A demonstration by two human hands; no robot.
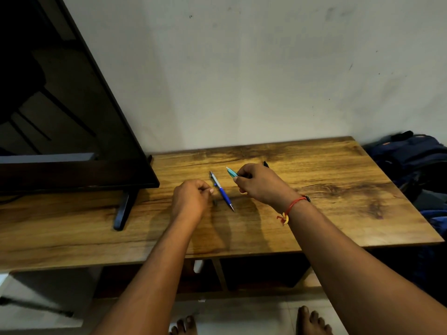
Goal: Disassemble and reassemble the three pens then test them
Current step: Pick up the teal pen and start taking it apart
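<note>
A blue and silver pen (222, 191) lies on the wooden table (314, 209), tip toward me, between my two hands. My right hand (258, 183) is closed around a teal pen (231, 172), whose end sticks out to the left of my fingers. A dark pen tip (265, 163) shows just behind that hand; the rest of it is hidden. My left hand (192, 198) hovers left of the blue pen with fingers pinched together; a small dark piece (215, 202) lies on the table just below it. Whether the pinch holds anything is unclear.
A black flat screen (67, 117) on a dark foot (123, 209) fills the left side of the table. A pale wall rises behind. A dark blue backpack (411, 160) sits off the table's right edge. My bare feet (312, 320) stand on the tiled floor below.
</note>
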